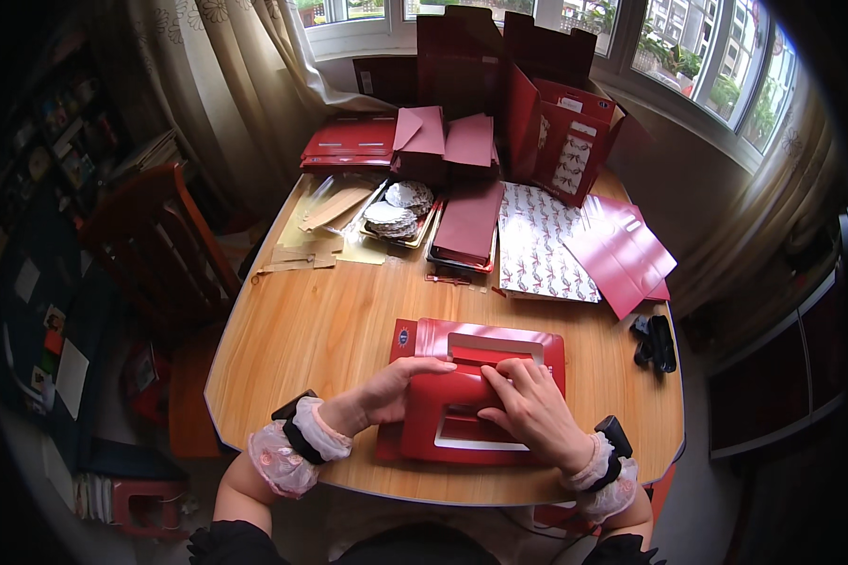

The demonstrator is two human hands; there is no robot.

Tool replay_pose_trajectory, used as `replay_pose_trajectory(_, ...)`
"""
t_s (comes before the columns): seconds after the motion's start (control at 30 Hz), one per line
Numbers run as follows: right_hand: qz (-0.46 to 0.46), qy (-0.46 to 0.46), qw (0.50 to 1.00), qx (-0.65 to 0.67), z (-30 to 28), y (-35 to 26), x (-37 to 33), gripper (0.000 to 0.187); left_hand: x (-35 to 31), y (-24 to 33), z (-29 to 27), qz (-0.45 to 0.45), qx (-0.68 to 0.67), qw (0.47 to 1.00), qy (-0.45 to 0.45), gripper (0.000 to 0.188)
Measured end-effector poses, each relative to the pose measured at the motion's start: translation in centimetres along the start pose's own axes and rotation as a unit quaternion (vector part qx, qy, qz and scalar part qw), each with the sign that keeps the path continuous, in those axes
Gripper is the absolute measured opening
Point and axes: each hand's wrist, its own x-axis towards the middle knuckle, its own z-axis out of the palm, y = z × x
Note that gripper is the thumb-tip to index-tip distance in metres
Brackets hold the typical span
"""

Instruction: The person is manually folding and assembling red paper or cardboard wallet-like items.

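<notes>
A flat red cardboard box (424,435) with light-edged window cutouts lies on the table right in front of me. My left hand (386,388) grips its left side, the thumb stretched across the top and the other fingers partly hidden. My right hand (535,407) rests over the right half, fingers bent and fingertips pressed on the red card along its middle fold. Under and behind the near panel, the box's far panel (429,331) shows a glossy strip and a second cutout.
Across the table's far side (283,348) are round patterned pieces (396,218), a stack of dark red cards (468,223), white patterned sheets (542,250) and pink sheets (627,259). Tall red boxes (561,141) stand behind. A black object (662,344) lies at right; a wooden chair (165,240) stands left.
</notes>
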Motion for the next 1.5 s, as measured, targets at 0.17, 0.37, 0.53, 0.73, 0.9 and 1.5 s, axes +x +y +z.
replay_pose_trajectory(0.17, 0.005, 0.02, 0.999, 0.027, -0.4, 0.3, 0.1, 0.064, -0.2, 0.2, 0.7, 0.009, 0.017, 0.999, 0.042, 0.038)
replay_pose_trajectory(0.37, 0.009, 0.022, 0.999, 0.041, -0.1, 0.4, 0.0, 0.063, -0.3, 0.2, 0.1, 0.016, -0.007, 1.0, -0.006, 0.041)
replay_pose_trajectory(0.53, -0.006, 0.034, 0.999, 0.018, -0.3, 0.1, 0.1, 0.059, -0.2, 0.0, -0.5, 0.016, -0.043, 0.999, -0.026, 0.042)
replay_pose_trajectory(0.73, -0.009, 0.021, 1.0, -0.01, -0.3, -0.2, 0.1, 0.06, -0.3, 0.1, -0.3, 0.014, -0.052, 0.998, -0.011, 0.041)
replay_pose_trajectory(0.9, -0.011, 0.021, 1.0, 0.013, -0.5, -0.1, 0.2, 0.062, -0.5, 0.4, 0.3, 0.007, -0.015, 0.998, 0.065, 0.049)
replay_pose_trajectory(1.5, -0.017, -0.009, 1.0, -0.006, 0.0, 0.5, -0.2, 0.062, -0.4, 0.6, 0.7, 0.028, -0.021, 0.994, 0.102, 0.041)
